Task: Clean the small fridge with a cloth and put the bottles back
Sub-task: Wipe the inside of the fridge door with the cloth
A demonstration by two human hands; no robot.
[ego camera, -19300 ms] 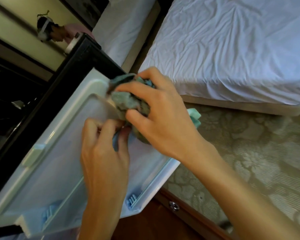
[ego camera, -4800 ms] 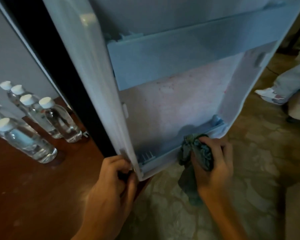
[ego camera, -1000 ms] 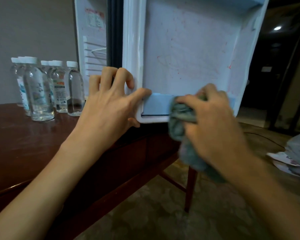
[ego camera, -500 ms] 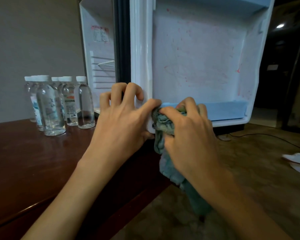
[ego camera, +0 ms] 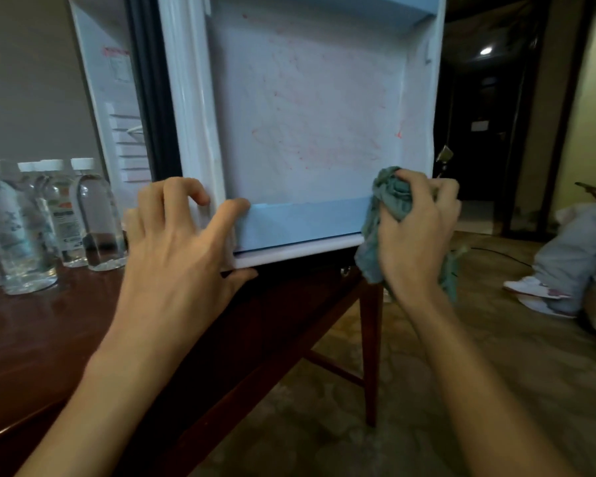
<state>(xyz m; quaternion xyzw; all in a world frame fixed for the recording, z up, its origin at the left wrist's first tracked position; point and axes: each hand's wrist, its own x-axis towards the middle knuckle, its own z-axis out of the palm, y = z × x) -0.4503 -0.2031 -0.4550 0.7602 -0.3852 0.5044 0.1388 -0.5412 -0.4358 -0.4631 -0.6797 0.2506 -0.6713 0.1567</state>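
L hand (ego camera: 183, 256) gripped the btm-left corner of the fridge door (ego camera: 307, 115). Its fingers curled onto the door's left edge, index tip on the pale blue shelf rail (ego camera: 303, 220), thumb hooked under the btm edge. R hand (ego camera: 417, 232) was closed tight round a bunched grey-green cloth (ego camera: 389, 197), pressing it vs. the door's btm-right corner, at the far end of the rail from the L hand. Loose cloth hung below the palm & behind the wrist. The door stood open, inner panel facing the camera, w/ faint red marks on the panel above & between the 2 hands. The fridge interior (ego camera: 117, 108) showed as a narrow white strip above the L hand, past the black seal. The bottles (ego camera: 49, 215), clear w/ white caps, stood upright in a cluster left of the L hand, apart from it, on the dark wood table (ego camera: 31, 339). They overlapped, so the count couldn't be told. The table ran under the L forearm, and one of its legs dropped just below the R hand. Patterned carpet (ego camera: 461, 390) lay beneath the R forearm. Far right of the R hand, another person's legs (ego camera: 565, 256) in pale trousers & white shoes rested on the floor.
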